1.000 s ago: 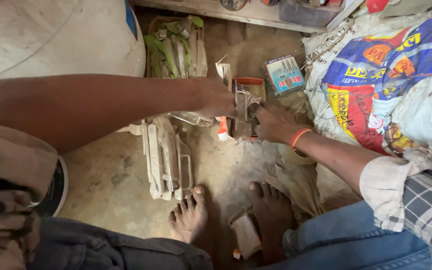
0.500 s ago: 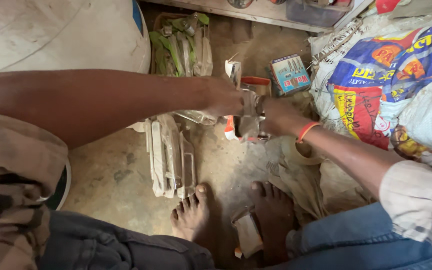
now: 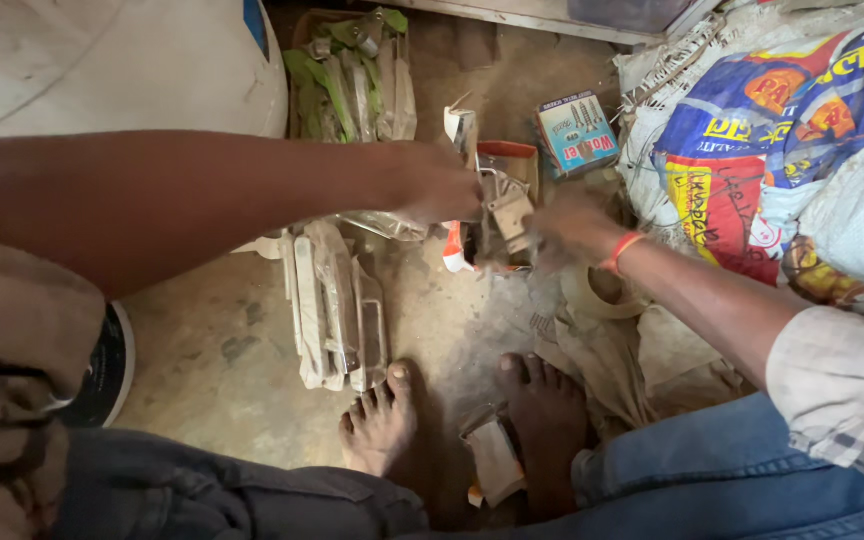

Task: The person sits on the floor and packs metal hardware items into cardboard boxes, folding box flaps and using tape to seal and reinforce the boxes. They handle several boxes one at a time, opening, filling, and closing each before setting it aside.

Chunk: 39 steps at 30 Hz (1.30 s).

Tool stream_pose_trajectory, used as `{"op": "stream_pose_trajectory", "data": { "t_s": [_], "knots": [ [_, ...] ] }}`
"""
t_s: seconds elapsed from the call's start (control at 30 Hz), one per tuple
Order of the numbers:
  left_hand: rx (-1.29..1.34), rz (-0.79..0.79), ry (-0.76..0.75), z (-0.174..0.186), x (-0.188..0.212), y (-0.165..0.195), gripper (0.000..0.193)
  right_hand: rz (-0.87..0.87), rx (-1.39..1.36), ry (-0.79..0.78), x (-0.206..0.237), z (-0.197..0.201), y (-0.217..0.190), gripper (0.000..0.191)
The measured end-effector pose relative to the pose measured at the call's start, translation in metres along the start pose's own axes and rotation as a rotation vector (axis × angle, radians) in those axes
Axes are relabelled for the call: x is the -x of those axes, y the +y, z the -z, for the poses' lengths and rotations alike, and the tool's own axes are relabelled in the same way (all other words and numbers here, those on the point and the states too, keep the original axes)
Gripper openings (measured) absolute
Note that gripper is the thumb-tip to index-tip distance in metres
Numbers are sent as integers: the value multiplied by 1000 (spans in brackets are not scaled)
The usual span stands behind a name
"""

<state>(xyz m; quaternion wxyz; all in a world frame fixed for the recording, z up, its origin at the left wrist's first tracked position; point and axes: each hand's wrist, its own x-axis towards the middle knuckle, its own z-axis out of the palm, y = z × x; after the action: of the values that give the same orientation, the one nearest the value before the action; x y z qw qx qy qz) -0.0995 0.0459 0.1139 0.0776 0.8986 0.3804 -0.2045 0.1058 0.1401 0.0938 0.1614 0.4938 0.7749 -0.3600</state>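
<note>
fingers (image 3: 457, 190) of the left hand (image 3: 437, 185) are gripping a metal bracket (image 3: 507, 215) – the right hand (image 3: 577, 225), blurred, grip untellable, is reaching just beside it; steadying seems next.

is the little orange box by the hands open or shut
Open: the orange box has no lid over its top, and both hands, left and right, hold metal hardware over it.

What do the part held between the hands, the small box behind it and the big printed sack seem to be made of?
Hinge-like part, between the left hand and right hand: probably metal, dull grey with flat plates. Small box: printed cardboard, with folded edges. Printed sack: likely woven plastic, glossy, creased, frayed at its edge.
</note>
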Motion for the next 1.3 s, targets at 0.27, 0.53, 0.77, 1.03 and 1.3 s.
{"op": "stream_pose_trajectory", "data": {
  "t_s": [0.27,0.53,0.77,1.03,1.3],
  "knots": [
    [10,13,6,-7,4,-2,21,288,705,12,2,-8,0,37],
    [89,-5,79,-8,11,-3,22,628,578,164,-9,1,0,27],
    [36,34,21,-11,6,-2,25,389,732,82,-12,-2,-7,21],
    [171,31,83,-17,11,-2,31,759,575,211,-4,-29,-16,49],
    [155,-2,76,-11,6,-2,41,689,541,163,-2,-28,-18,38]
  ]
}}
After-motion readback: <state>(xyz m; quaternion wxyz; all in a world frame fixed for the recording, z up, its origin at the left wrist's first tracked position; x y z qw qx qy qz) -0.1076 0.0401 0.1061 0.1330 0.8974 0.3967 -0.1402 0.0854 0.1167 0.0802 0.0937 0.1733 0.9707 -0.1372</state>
